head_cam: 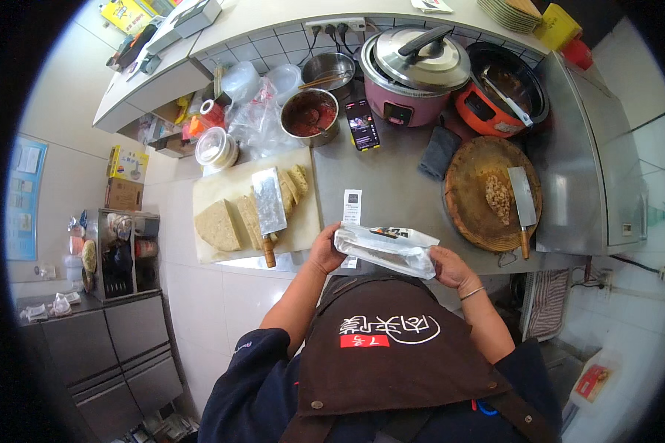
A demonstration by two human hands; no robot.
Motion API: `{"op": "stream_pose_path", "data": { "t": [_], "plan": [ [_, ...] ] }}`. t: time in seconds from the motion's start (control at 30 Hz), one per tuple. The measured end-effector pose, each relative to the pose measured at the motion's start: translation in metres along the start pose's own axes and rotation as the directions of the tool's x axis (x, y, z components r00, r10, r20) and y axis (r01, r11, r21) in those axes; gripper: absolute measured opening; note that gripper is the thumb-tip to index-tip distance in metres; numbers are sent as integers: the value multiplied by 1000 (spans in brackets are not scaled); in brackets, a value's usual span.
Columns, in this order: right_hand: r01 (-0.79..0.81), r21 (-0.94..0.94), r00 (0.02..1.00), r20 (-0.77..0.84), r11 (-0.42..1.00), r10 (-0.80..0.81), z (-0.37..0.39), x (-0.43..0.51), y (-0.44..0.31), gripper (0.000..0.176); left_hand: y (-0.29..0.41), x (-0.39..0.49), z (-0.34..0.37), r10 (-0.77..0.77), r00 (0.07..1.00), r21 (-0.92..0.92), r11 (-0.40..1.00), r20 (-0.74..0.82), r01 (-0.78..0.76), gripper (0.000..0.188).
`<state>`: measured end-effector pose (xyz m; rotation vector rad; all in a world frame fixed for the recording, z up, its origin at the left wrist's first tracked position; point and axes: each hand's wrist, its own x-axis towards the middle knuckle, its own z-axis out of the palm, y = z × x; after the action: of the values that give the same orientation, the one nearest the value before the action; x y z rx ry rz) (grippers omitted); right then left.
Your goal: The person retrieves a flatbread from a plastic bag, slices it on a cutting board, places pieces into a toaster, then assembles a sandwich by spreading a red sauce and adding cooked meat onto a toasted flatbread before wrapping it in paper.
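Note:
My left hand (pixel 327 249) and my right hand (pixel 453 268) grip opposite ends of a clear plastic bag (pixel 387 249) with printing, held over the counter's front edge. Its contents are hard to make out. Beneath and behind the bag lies a printed paper slip (pixel 352 206). To the left, a white cutting board (pixel 221 191) bears a pale, porous loaf-like food (pixel 217 226), partly sliced, with a cleaver (pixel 269 202) resting on the slices. On the right, a round wooden chopping block (pixel 471 216) holds a heap of chopped food (pixel 497 199) and a second cleaver (pixel 523 196).
Along the back stand a steel pot of red sauce (pixel 296 126), a phone (pixel 362 126), a pink cooker with a lid (pixel 410 108) and an orange cooker (pixel 482 113). A dark cloth (pixel 440 153) lies before them. A steel cabinet (pixel 579 160) borders the right side.

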<state>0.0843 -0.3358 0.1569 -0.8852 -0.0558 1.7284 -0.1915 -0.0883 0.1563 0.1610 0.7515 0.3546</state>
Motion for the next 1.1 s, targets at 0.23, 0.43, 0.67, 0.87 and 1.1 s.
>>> {"op": "stream_pose_path", "data": {
  "t": [0.23, 0.43, 0.67, 0.87, 1.1],
  "plan": [
    [55, 217, 994, -108, 975, -32, 30, -8, -15, 41, -9, 4, 18, 3, 991, 21, 1000, -135, 0, 38],
    [167, 155, 933, -345, 974, -105, 4, 7, -39, 38, -23, -19, 21, 272, 950, 792, 540, 154, -283, 34],
    [166, -835, 661, -300, 524, -688, 23, 16, -40, 25, -48, -19, 58, 557, 813, 977, 14, 169, -212, 26],
    [380, -912, 870, 295, 154, -396, 91, 26, -26, 34, -63, 5, 52, 445, 883, 966, 124, 149, -226, 28],
    [-116, -955, 969, -48, -273, -244, 24, 57, 3, 69, -58, 7, 61, 533, 833, 943, 331, -147, -45, 23]
  ]
}}
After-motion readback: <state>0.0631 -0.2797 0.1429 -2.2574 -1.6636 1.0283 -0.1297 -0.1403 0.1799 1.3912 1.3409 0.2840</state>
